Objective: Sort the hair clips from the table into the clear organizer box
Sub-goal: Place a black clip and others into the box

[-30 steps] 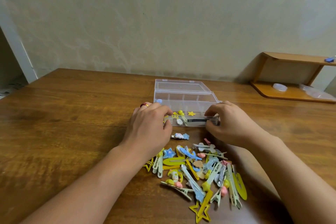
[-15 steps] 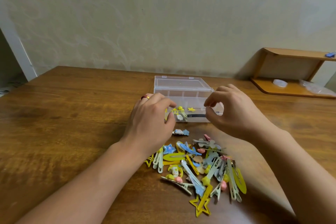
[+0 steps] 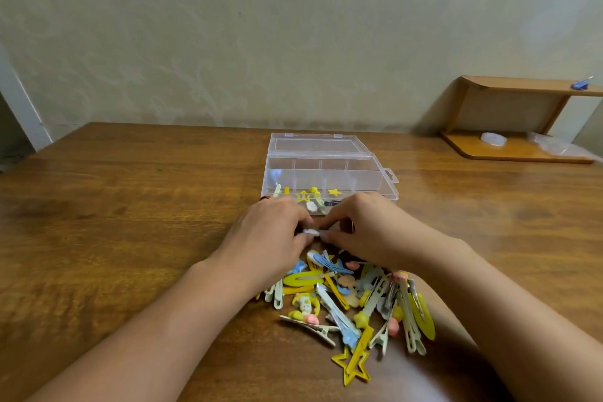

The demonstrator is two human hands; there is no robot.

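A clear organizer box (image 3: 372, 170) stands open on the wooden table, its lid laid back toward the wall. A few yellow clips (image 3: 315, 193) lie in its front compartments. Just in front of the box, my left hand (image 3: 270, 238) and my right hand (image 3: 368, 228) meet over a small white clip (image 3: 311, 232), and both pinch it by its ends. A heap of hair clips (image 3: 352, 297) in yellow, blue, white and pink lies on the table below my hands, partly hidden under my wrists.
The brown table (image 3: 130, 222) runs back to a pale wall. At the far right stands a small wooden shelf (image 3: 509, 147) holding a white round thing and a clear plastic bag. A yellow star-shaped clip (image 3: 354, 365) lies nearest me.
Both hands have come back from the box's front edge toward the heap and have taken hold of the small white clip that lay between box and heap.
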